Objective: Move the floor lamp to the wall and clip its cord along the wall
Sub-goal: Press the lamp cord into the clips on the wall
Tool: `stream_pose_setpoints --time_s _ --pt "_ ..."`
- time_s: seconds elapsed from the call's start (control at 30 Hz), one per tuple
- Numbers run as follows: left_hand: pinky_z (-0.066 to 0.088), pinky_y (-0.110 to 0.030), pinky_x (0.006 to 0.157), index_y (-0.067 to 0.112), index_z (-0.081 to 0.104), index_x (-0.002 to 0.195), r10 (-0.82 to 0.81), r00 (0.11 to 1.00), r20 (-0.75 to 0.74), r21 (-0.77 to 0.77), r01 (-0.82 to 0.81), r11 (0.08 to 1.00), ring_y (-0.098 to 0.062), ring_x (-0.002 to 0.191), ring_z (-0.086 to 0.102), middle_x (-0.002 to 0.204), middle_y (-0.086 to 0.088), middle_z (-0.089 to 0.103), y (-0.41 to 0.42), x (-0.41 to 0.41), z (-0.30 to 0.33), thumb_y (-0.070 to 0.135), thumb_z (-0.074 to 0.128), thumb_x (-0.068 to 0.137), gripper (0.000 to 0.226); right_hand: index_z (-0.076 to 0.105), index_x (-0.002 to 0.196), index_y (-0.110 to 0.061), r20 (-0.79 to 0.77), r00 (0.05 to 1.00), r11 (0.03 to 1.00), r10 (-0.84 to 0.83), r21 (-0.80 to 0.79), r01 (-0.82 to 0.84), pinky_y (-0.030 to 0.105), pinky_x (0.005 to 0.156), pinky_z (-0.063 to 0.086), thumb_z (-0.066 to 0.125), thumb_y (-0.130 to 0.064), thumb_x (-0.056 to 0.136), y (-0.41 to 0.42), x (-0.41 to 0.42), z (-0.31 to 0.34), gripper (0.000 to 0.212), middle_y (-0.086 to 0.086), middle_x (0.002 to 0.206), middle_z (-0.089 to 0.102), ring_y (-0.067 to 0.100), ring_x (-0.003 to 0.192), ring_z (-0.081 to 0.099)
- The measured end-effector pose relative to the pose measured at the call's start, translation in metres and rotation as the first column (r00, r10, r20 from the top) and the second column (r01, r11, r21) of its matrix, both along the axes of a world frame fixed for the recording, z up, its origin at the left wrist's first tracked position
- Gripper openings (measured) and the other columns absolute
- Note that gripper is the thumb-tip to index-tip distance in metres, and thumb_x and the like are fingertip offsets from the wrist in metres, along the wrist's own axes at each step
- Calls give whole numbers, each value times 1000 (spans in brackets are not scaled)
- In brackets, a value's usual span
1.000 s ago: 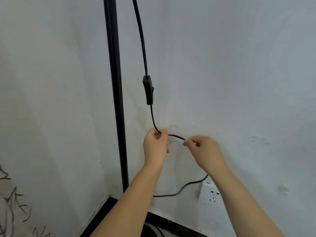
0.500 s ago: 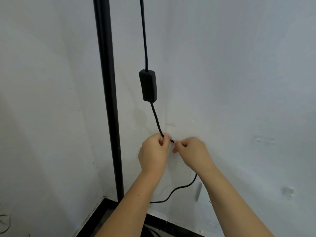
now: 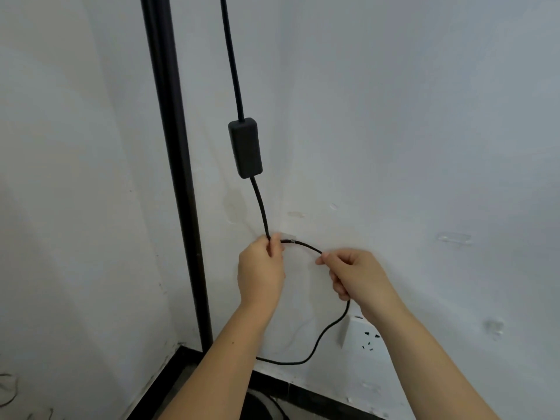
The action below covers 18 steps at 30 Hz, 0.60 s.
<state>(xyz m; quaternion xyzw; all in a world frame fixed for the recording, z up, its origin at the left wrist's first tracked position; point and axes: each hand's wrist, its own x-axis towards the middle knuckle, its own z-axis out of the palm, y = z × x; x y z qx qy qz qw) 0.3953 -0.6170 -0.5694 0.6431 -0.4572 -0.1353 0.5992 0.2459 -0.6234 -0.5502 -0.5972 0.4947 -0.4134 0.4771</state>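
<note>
The black floor lamp pole (image 3: 178,189) stands upright in the corner of two white walls. Its black cord (image 3: 260,207) hangs down the right-hand wall through an inline switch box (image 3: 245,147). A small clear clip (image 3: 287,237) on the wall sits around the cord. My left hand (image 3: 262,272) pinches the cord just left of the clip. My right hand (image 3: 356,275) pinches the cord further right, and the cord arcs between them. Below my right hand the cord loops down and left behind my left forearm.
A white wall socket (image 3: 360,334) sits low on the right wall under my right wrist. Another clear clip (image 3: 453,237) is stuck on the wall further right. A black skirting board (image 3: 303,389) runs along the floor. The lamp base is mostly hidden behind my left arm.
My right hand has slid right along the cord, away from my left hand, opening an arc of cord between them. The clear clip now shows beside my left fingers.
</note>
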Motion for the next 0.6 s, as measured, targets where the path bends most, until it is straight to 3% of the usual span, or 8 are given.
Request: stream_pose_setpoints --time_s 0.13,0.23,0.33,0.47,0.6 --pt "51 -48 59 0 52 71 14 1000 -20 -53 -15 998 -36 58 60 63 -16 57 7 -2 -5 32 45 93 39 67 66 -20 -170 984 997 -59 -68 48 14 33 28 52 -21 89 3 10 -2 28 -10 38 43 6 28 34" --pt "52 -39 54 0 56 69 -62 962 -265 27 72 997 -23 42 55 58 -10 54 2 -6 4 23 45 89 32 65 57 -25 -247 964 991 -97 -112 72 15 34 27 53 -21 86 -2 12 4 32 -9 31 37 7 26 32" --pt "51 -29 46 5 58 61 -143 847 -512 88 217 972 -19 36 49 51 -6 53 -4 -12 11 19 45 85 31 64 54 -23 -290 950 990 -113 -113 83 14 31 27 53 -19 84 -6 11 9 32 -8 33 37 7 24 33" --pt "55 -26 46 4 64 67 -229 739 -633 52 336 940 -17 37 52 46 -2 56 -4 -16 11 24 42 91 38 66 65 -16 -218 975 1000 -30 -7 29 16 35 28 52 -23 89 -2 5 10 29 -8 37 35 11 27 35" --pt "56 -28 48 4 66 72 -261 705 -659 17 361 932 -16 38 55 44 2 59 -6 -12 8 27 43 94 40 70 85 -7 -42 997 993 68 101 -64 16 34 22 55 -20 90 13 -28 6 20 -11 42 32 8 32 27"
